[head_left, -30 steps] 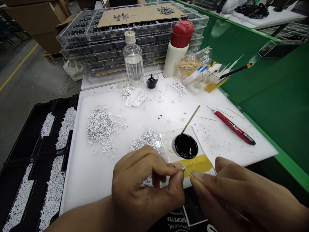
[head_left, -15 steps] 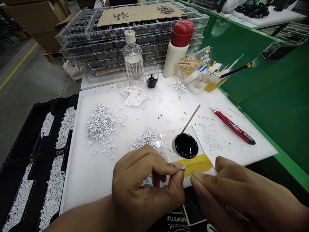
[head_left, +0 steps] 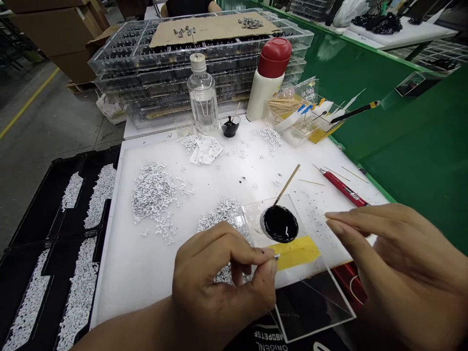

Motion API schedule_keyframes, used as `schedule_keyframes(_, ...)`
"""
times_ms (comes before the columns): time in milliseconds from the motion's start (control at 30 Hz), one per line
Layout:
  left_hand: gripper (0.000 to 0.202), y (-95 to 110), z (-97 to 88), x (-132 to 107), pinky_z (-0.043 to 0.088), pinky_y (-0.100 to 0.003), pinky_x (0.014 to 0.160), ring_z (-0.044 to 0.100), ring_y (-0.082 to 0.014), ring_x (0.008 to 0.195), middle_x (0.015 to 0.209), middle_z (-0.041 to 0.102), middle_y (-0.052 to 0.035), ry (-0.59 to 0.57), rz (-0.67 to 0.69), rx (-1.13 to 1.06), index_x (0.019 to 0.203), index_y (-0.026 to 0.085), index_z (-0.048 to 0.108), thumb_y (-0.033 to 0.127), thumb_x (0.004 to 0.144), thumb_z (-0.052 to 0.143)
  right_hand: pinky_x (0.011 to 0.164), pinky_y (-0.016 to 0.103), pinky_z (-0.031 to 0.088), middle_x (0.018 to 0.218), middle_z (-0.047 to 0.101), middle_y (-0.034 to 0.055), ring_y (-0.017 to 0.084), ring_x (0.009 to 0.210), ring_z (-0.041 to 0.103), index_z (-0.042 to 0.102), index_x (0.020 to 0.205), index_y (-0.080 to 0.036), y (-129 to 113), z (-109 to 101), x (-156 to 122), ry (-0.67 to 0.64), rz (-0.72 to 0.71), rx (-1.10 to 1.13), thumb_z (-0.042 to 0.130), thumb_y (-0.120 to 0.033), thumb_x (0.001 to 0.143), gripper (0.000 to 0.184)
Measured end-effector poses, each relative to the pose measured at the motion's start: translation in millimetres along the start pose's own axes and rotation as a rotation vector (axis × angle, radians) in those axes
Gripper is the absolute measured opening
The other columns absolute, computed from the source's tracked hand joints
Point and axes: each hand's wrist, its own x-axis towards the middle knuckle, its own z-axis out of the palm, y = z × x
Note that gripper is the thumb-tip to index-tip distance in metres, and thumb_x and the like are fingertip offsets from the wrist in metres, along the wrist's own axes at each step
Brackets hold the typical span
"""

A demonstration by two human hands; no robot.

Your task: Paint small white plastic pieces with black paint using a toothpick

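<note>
Grip of the left hand [head_left: 219,282] is narrow and tight: the thumb and pointing finger pinch a tiny white piece [head_left: 277,257]. That piece sits just over the edge of a yellow strip of tape [head_left: 295,252]. Grip of the right hand [head_left: 397,258] is wide open and holds nothing, with its fingers spread above the corner of a clear plastic sheet [head_left: 309,229].

The tape and a round pool of shiny black ink [head_left: 281,224] lie on that sheet, and a thin wooden stick [head_left: 287,184] leans up out of the ink. The sheet sits on a big white foam board [head_left: 146,287] and pokes out past its near edge. Heaps of small white pieces [head_left: 153,191] lie on the board, and one heap [head_left: 223,212] is close to the left hand.

Farther back stand a clear plastic bottle [head_left: 202,97], a white bottle with a red cap [head_left: 272,80], and a small clear cup of black ink [head_left: 229,126]. A red knife [head_left: 343,188] lies to the right. Stacked clear plastic trays [head_left: 146,63] rise behind them, and a black tray of white pieces [head_left: 36,243] sits on the left.
</note>
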Motion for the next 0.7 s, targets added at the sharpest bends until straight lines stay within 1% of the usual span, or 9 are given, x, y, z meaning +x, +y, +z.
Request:
schedule_keyframes(67,0.018,-0.3,-0.5,-0.2,0.052,-0.020,0.044,0.060,-0.0097,0.050,0.065,0.073,-0.0002,-0.004,-0.006,-0.006,0.079,0.016,0.067,-0.001,0.079,0.071,0.073,0.037,0.048,0.098,0.073,0.0019,0.020,0.088,0.068,0.078,0.105,-0.029,19.2,7.0,0.9,-0.051,-0.045,-0.072,0.075,-0.015,0.094,0.018)
schedule_keyframes(133,0.017,-0.6,-0.5,-0.3,0.052,-0.020,0.044,0.060,-0.0099,0.050,0.065,0.073,-0.0006,-0.004,-0.008,-0.013,0.079,0.016,0.067,-0.001,0.079,0.071,0.080,0.043,0.049,0.096,0.072,0.0048,0.025,0.090,0.066,0.079,0.103,-0.027,40.5,16.1,1.0,-0.096,-0.072,-0.153,0.072,-0.025,0.098,0.008)
schedule_keyframes(233,0.017,-1.0,0.2,-0.2,0.052,-0.020,0.044,0.060,-0.0098,0.051,0.065,0.073,-0.0004,0.003,-0.006,-0.016,0.080,0.015,0.068,-0.002,0.078,0.070,0.078,0.046,0.049,0.090,0.073,0.0053,0.025,0.084,0.065,0.079,0.094,-0.025,67.9,27.0,0.6,-0.150,-0.111,-0.215,0.069,-0.030,0.099,0.012)
schedule_keyframes(300,0.018,-1.1,0.8,-0.1,0.052,-0.020,0.044,0.060,-0.0094,0.051,0.064,0.071,0.0005,0.011,-0.011,-0.008,0.080,0.016,0.069,-0.002,0.078,0.070,0.080,0.048,0.049,0.092,0.075,0.0067,0.026,0.086,0.065,0.079,0.095,-0.024,75.2,27.9,0.5,-0.182,-0.120,-0.238,0.068,-0.029,0.100,0.013)
schedule_keyframes(367,0.019,-1.2,0.9,0.3,0.053,-0.019,0.045,0.061,-0.0092,0.052,0.065,0.071,0.0009,0.015,-0.007,0.008,0.081,0.016,0.069,-0.003,0.077,0.070,0.082,0.050,0.049,0.101,0.075,0.0090,0.029,0.093,0.065,0.079,0.104,-0.023,71.1,23.2,0.5,-0.197,-0.114,-0.264,0.067,-0.027,0.101,0.013)
schedule_keyframes(433,0.021,-1.5,0.3,1.0,0.054,-0.018,0.045,0.063,-0.0094,0.052,0.065,0.071,0.0013,0.002,0.005,0.032,0.082,0.016,0.070,-0.004,0.075,0.069,0.084,0.049,0.048,0.107,0.075,0.0095,0.029,0.099,0.064,0.077,0.112,-0.024,58.4,15.9,0.5,-0.206,-0.114,-0.268,0.065,-0.026,0.102,0.015)
schedule_keyframes(500,0.023,-1.9,-0.8,1.9,0.056,-0.018,0.045,0.064,-0.0100,0.051,0.064,0.071,0.0018,-0.026,0.022,0.051,0.082,0.017,0.069,-0.005,0.074,0.068,0.085,0.046,0.048,0.107,0.074,0.0072,0.026,0.099,0.064,0.075,0.111,-0.025,43.0,10.8,0.1,-0.239,-0.141,-0.228,0.064,-0.024,0.103,0.014)
schedule_keyframes(567,0.025,-2.1,-1.7,2.6,0.057,-0.018,0.044,0.065,-0.0104,0.050,0.064,0.070,0.0022,-0.046,0.029,0.063,0.083,0.017,0.069,-0.006,0.074,0.069,0.084,0.043,0.046,0.105,0.075,0.0050,0.023,0.097,0.063,0.074,0.110,-0.026,30.7,11.2,-1.1,-0.297,-0.169,-0.182,0.065,-0.024,0.103,0.012)
schedule_keyframes(700,0.024,-1.6,-1.7,3.5,0.057,-0.017,0.045,0.066,-0.0099,0.051,0.065,0.069,0.0024,-0.048,0.027,0.075,0.083,0.017,0.069,-0.006,0.074,0.071,0.080,0.041,0.040,0.103,0.076,0.0031,0.023,0.094,0.060,0.073,0.104,-0.025,24.0,24.4,-4.4,-0.393,-0.162,-0.132,0.063,-0.021,0.104,0.011)
